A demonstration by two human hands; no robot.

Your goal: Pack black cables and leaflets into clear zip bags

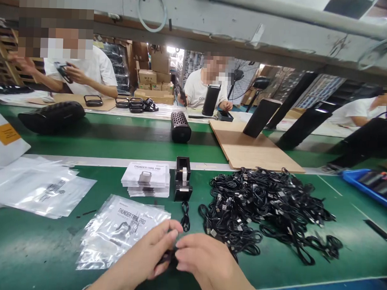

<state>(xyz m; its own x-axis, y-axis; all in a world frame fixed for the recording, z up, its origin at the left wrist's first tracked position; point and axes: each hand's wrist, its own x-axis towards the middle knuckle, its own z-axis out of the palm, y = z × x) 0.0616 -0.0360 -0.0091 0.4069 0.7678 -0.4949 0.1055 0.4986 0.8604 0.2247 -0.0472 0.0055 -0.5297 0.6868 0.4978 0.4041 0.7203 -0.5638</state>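
My left hand (156, 249) and my right hand (207, 257) meet at the bottom centre, fingertips nearly touching. In the curled fingers of the left is a black cable (166, 257), mostly hidden. The right hand's fingers are bent and pressed together beside it; whatever they grip is out of sight. Just beyond them lies a single coiled cable (185, 216). A large heap of black cables (261, 202) spreads to the right. Left of my hands are clear bags (114, 227) with printed leaflets showing through. Farther off stand a stack of leaflets (146, 177) and a black tape dispenser (182, 178).
More clear plastic bags (49, 190) lie at the left. Across the green bench (117, 134) stand black speakers (180, 127) and a wooden board (253, 149). A blue tray (369, 189) sits at the right. Several co-workers in white shirts (102, 68) work opposite.
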